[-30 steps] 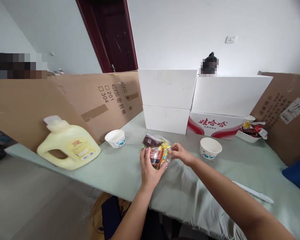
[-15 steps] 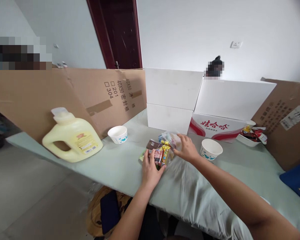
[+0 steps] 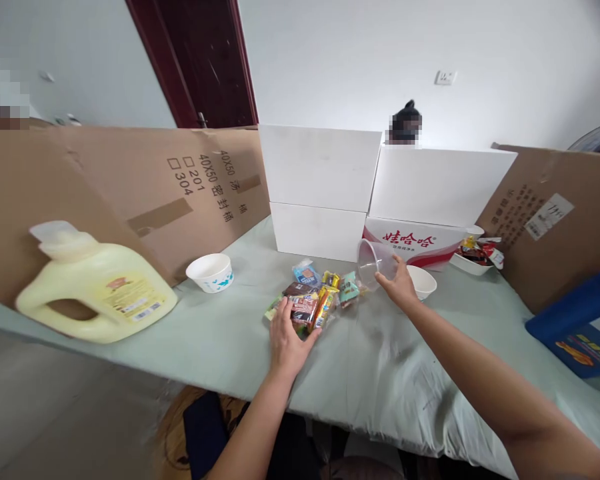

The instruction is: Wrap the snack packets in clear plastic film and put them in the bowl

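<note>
Snack packets lie in a loose pile on the bench, in the middle of the head view, in front of stacked white boxes. A blue packet lies at the far side of the pile; a turquoise packet lies at its right.

Containers: a clear cup is tipped on its side just beyond the turquoise packet, mouth toward the pile. A left paper bowl stands upright, well apart from the pile. A right paper bowl is partly hidden behind the right hand. A white tray at far right holds wrapped items in red and yellow. A yellow jug stands at the left.

Left hand is part-open, fingers and thumb spread against the near packets; whether it grips cannot be told. Right hand grasps the cup by its side.

Compared with half a second ago, the cup has moved off the packets, and the blue and turquoise packets now show distinctly. The left hand remains at the pile.
</note>
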Motion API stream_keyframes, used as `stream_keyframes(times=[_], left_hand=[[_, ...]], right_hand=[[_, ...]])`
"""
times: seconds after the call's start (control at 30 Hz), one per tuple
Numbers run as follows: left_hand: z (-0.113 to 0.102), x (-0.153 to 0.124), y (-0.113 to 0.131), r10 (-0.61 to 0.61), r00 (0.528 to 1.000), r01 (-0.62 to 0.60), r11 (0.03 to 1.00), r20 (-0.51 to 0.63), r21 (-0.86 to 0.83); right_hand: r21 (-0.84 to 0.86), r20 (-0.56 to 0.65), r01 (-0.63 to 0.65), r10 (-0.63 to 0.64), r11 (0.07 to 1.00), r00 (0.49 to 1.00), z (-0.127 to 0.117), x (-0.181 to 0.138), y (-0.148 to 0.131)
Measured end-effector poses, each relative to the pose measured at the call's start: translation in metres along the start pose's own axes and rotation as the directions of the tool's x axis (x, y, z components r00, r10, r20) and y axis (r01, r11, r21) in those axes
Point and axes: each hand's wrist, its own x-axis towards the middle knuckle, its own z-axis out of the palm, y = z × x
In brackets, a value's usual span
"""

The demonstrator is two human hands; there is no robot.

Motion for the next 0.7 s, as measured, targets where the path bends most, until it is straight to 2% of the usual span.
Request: stream_keyframes(times=[0.17,0.37,0.57,0.7], left_hand=[[-0.003,0.001,0.002,0.055,0.992,-0.060,0.997,0.118,0.041],[-0.002,0.002,0.002,0.032,0.992,-0.044,0.994,0.125,0.101],[0.002,0.001,0.003,0.023,0.992,-0.044,0.985,0.127,0.165],[0.003,0.001,0.001,0.047,0.991,-0.069,0.980,0.122,0.184]], right_hand=[[0.096,-0.050,-0.051,0.056,0.994,0.997,-0.006,0.009,0.012],[0.066,-0.104,-0.035,0.041,0.997,0.994,-0.020,0.011,0.014],[-0.206,0.131,-0.110,0.139,0.972,0.982,-0.034,0.008,0.008],[-0.309,0.162,-0.160,0.218,0.937,0.963,-0.042,0.017,0.007]])
